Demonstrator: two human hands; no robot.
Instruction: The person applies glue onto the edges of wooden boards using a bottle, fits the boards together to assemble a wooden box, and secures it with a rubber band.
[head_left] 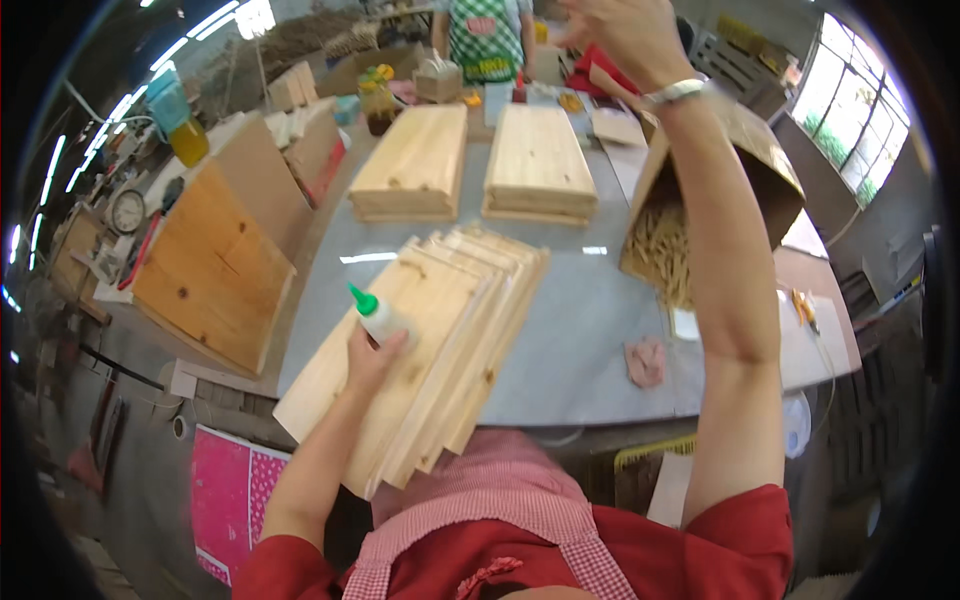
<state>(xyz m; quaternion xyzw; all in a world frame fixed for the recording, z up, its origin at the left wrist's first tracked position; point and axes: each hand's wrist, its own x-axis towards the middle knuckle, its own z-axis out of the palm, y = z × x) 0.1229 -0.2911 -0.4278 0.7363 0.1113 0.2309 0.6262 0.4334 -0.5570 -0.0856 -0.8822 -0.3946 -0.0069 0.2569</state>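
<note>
L hand (368,358) has its grip clamped on a small glue bottle (377,316) w/ green cap, nozzle up and tilted away, resting on top of a fanned stack of pine boards (440,340). The stack lies at the near edge of the grey desk (580,340) and overhangs toward the person's lap. R hand (625,35) is raised high, far over the desk, above an open cardboard box (745,160) tipped on its side w/ wooden dowel pegs (665,255) showing in its mouth. R fingers are cut by the frame edge, so can't tell if that grip is apart or together, or if it holds anything.

Looks like the gluing step is in hand: bottle ready, cap apparently still on, no glue seen on the top board. Next move prob. calls for uncapping, tipping the nozzle down onto the board, and steadying the overhanging stack so it doesn't slide.

Farther back: two more board stacks (540,160), a big plywood panel (215,265) left, another person in a green checked apron (485,40).
</note>
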